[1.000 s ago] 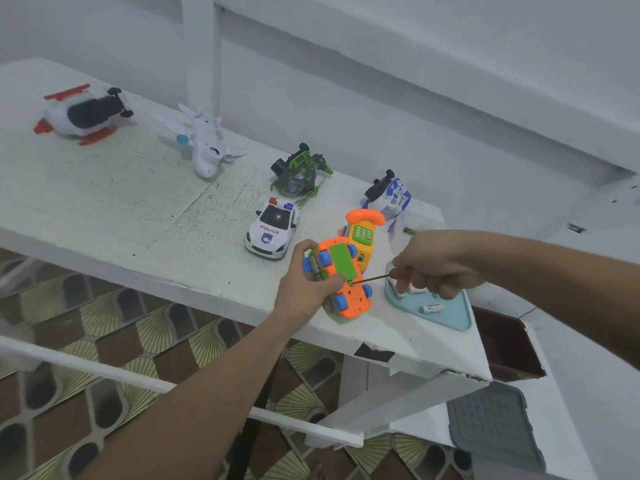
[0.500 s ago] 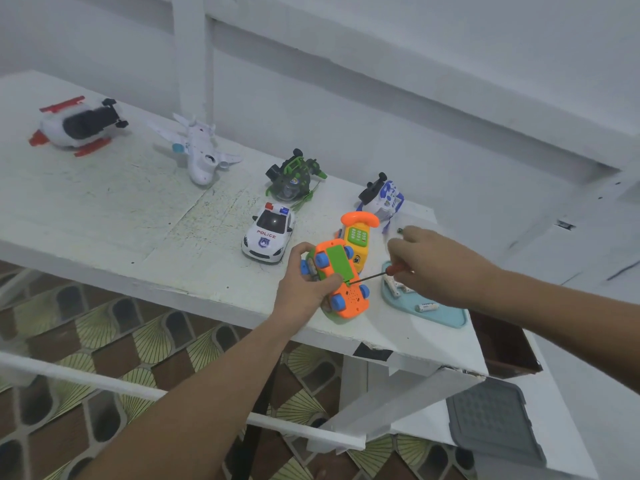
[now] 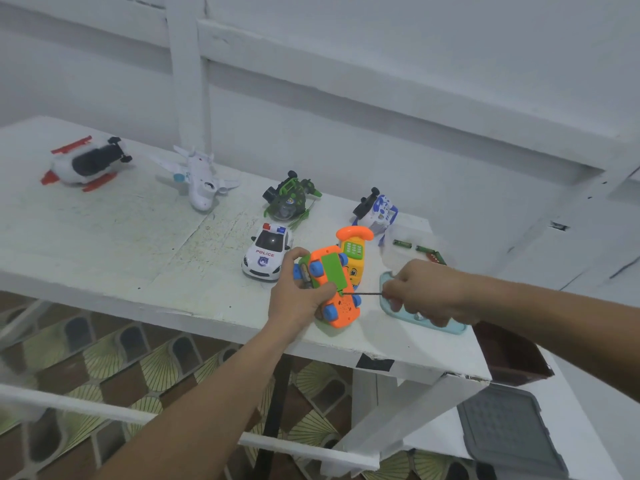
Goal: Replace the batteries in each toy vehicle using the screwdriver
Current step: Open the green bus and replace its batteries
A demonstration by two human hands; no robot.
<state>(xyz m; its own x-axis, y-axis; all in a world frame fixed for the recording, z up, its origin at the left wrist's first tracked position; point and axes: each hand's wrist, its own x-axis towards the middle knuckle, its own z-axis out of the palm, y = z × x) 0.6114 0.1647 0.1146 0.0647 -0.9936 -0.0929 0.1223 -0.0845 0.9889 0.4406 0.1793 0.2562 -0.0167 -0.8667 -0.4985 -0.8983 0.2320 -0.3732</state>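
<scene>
An orange toy car (image 3: 341, 306) with blue wheels lies belly-up near the table's front edge, its green battery cover (image 3: 332, 271) facing me. My left hand (image 3: 294, 296) grips the car from the left side. My right hand (image 3: 426, 292) grips a thin screwdriver (image 3: 363, 294), whose tip touches the lower edge of the green cover. Behind the car stands a yellow toy phone (image 3: 353, 252) with an orange handset. Green batteries (image 3: 415, 247) lie on the table behind my right hand.
A white police car (image 3: 266, 252), a green vehicle (image 3: 291, 199), a blue-white vehicle (image 3: 375, 209), a white plane (image 3: 197, 174) and a red-white craft (image 3: 85, 164) stand on the white table (image 3: 121, 237). A pale blue tray (image 3: 446, 327) lies under my right hand. A grey lid (image 3: 509, 431) sits lower right.
My right hand has closed round the screwdriver handle again and dropped a little, keeping the tip at the green cover. My left hand still holds the car. The view shifted slightly.
</scene>
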